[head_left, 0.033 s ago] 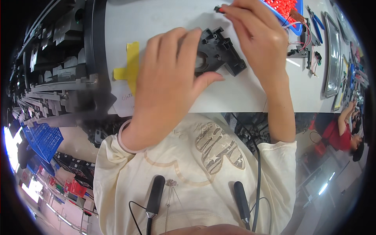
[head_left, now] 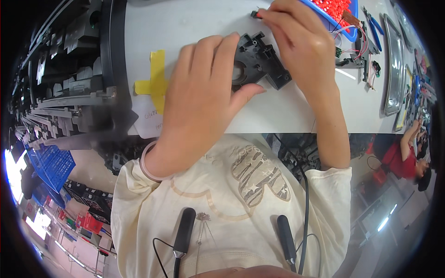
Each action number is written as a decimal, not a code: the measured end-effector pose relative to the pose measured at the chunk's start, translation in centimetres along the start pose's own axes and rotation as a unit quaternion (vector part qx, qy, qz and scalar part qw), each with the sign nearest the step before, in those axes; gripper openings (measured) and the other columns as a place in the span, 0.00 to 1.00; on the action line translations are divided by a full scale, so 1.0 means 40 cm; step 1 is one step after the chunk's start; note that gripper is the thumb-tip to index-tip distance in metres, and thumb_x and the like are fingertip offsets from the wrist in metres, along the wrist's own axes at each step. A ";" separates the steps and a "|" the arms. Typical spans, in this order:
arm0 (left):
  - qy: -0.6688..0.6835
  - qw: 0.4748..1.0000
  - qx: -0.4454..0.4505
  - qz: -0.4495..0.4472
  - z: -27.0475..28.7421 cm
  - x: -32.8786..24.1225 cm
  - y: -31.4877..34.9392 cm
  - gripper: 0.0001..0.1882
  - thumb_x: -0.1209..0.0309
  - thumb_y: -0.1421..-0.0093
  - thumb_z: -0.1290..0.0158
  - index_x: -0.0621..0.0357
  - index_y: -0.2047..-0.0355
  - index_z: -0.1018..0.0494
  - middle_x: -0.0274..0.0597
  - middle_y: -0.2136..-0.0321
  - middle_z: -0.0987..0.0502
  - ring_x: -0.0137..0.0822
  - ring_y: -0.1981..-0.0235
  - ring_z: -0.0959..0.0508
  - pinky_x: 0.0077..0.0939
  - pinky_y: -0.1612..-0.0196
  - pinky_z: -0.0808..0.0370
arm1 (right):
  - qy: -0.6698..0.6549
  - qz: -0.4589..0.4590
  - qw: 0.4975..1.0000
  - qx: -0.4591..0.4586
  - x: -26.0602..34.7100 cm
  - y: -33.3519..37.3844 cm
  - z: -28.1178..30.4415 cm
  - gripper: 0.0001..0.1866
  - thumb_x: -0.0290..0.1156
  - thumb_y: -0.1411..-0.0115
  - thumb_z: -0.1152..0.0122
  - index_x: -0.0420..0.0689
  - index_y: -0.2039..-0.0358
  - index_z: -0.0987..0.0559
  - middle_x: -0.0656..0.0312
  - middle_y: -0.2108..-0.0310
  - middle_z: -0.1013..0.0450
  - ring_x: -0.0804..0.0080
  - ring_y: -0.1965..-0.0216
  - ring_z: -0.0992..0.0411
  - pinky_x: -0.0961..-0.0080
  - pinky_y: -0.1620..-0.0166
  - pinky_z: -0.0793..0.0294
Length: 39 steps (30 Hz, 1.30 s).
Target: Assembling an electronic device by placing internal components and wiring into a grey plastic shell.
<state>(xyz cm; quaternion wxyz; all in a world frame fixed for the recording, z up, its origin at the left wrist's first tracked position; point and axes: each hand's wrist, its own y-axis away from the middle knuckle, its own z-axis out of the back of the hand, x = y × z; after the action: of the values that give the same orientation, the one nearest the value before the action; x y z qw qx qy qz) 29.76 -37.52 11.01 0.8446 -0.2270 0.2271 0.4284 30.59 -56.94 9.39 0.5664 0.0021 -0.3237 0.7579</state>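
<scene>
My left hand lies over the left side of a black plastic housing on the white table. Its fingers reach to the far edge and the thumb is at the near edge, holding the housing down. The palm hides part of the housing, and a round opening shows beside the fingers. My right hand is raised beyond the housing on the right, thumb and fingertips pinched on a small black part with a red bit. This part is apart from the housing.
A blue bin of small red pieces stands at the far right. Nearby are red and white wires, blue-handled pliers and a metal tray. Yellow tape is stuck on the table left. Black parts on racks stand further left.
My right hand has moved slightly left and nearer with the small black part, uncovering a bit of green board beside the bin. My left hand and the housing have barely moved.
</scene>
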 end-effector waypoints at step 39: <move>0.795 0.559 0.120 0.202 -0.001 0.012 0.047 0.34 0.44 0.34 0.69 0.61 0.42 0.40 0.57 0.65 0.23 0.41 0.71 0.21 0.26 0.77 0.26 | 0.110 -0.255 0.893 0.353 -0.044 -0.153 0.313 0.09 0.21 0.44 0.42 0.36 0.62 0.20 0.55 0.66 0.23 0.72 0.72 0.26 0.79 0.67 0.26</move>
<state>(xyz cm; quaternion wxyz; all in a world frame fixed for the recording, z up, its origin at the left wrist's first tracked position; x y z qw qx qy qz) 28.48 -36.26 10.33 0.2323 -0.3200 0.8960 0.2023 31.93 -63.70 21.63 0.7346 0.2009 0.0410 0.6468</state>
